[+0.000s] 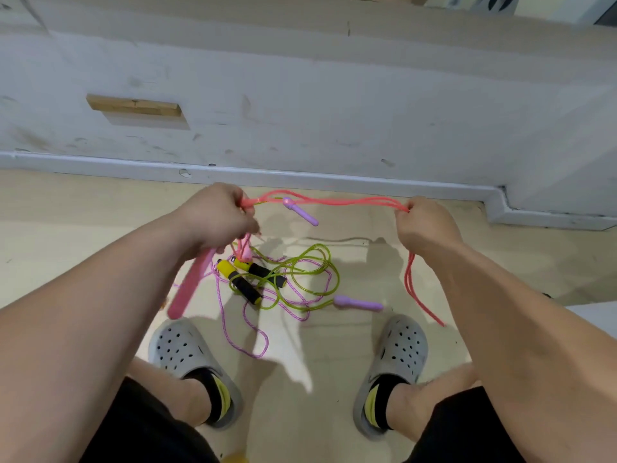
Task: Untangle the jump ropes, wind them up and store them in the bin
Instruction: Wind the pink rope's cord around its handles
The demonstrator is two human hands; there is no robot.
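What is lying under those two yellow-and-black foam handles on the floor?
Loops of translucent green cord and speckled pink-purple cord pass beneath the yellow-and-black foam handles; how they cross underneath is hidden.

Taut pink rope (334, 200) above tangled ropes (245, 287)

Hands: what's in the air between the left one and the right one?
In the head view, red rope strands stretch from the left hand to the right hand; a purple handle shows just below, nearer the left.
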